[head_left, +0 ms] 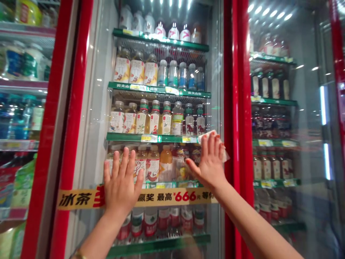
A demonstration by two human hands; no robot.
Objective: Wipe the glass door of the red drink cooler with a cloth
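Transparent tall glass door [94,154], set in a glossy red metal-look frame [77,90], stands directly before the person and appears closed. The person's right hand [211,171] lies spread towards the upper right of the pane, fingers extended and parted; a thin white cloth or tissue [226,156] shows beyond the fingertips and past the little finger. No fingers are curled round it: it appears trapped flat between hand and pane, probably because palm pressure alone keeps it from sliding down. The left hand [121,190] is likewise spread, lower and well to the left, with nothing visible in its grasp; its placing suggests a brace, though whether it bears weight cannot be told. Its palm overlaps a yellow printed strip with black and red lettering [172,197] crossing the door, hiding part of the wording. Behind the glass, clear plastic bottles with pale labels [155,120] stand upright in close rows, labels outward, presumably for reading through the pane. Green shelf edging [124,137] carries small yellow-and-white price tags [149,138], apparently set there to match the goods above.
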